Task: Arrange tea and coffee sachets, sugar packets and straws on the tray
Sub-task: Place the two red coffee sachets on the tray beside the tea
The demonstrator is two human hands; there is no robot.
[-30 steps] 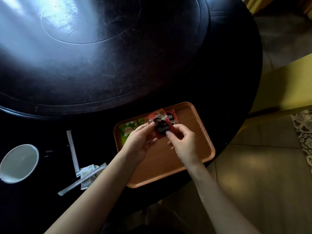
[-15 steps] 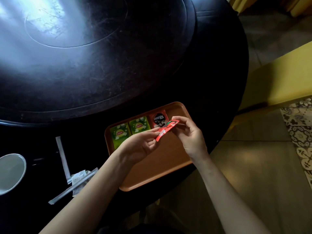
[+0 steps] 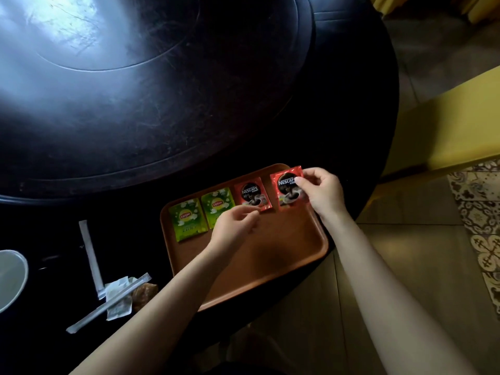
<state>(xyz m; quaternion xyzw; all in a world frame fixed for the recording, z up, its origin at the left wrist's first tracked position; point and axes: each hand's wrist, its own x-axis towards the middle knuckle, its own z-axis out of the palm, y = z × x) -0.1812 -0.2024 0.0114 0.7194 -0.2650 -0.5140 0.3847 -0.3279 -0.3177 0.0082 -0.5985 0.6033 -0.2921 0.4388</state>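
Note:
An orange-brown tray (image 3: 270, 255) lies at the near edge of the dark round table. Along its far side sit two green tea sachets (image 3: 186, 219) (image 3: 217, 205) and a red coffee sachet (image 3: 251, 194) in a row. My right hand (image 3: 322, 194) pinches a second red coffee sachet (image 3: 288, 189) at the tray's far right corner, face up beside the first. My left hand (image 3: 235, 221) hovers over the tray, fingers loosely curled, holding nothing, partly covering the second tea sachet. Two wrapped straws (image 3: 90, 257) (image 3: 108, 305) and white sugar packets (image 3: 117, 296) lie on the table left of the tray.
A white cup (image 3: 9, 280) stands at the far left edge. A brown packet (image 3: 144, 293) lies beside the sugar packets. The raised turntable (image 3: 135, 90) fills the table's middle. Tiled floor and a yellow seat (image 3: 446, 131) lie to the right.
The coffee sachet left my left hand; my right hand turned it face up and carried it to the tray's far right corner. My left hand drew back over the tray.

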